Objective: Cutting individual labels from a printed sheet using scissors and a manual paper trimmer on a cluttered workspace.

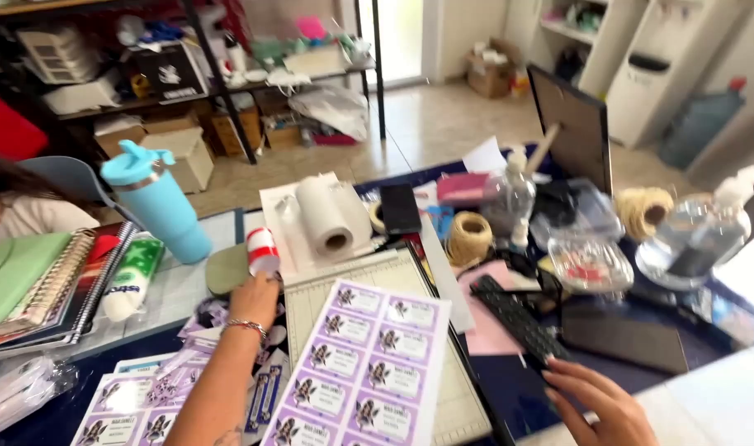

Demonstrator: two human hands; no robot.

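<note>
Right hand (595,400) rested open, fingers spread, near black keyboard (517,318). Purple label sheet (364,372) lay on paper trimmer (344,285). Left hand (255,299) gripped red-and-white striped roll (262,250) (pick-up step); beyond, paper towel roll (325,216). Next move needs steady lift.

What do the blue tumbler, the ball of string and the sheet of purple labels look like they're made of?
The blue tumbler looks like matte-coated metal with a plastic lid; a bare silvery band shows under the lid. The ball of string seems to be natural twine, tan and fibrous, wound around a hollow centre. The sheet of purple labels looks like slightly glossy printed paper, thin and flat.
</note>
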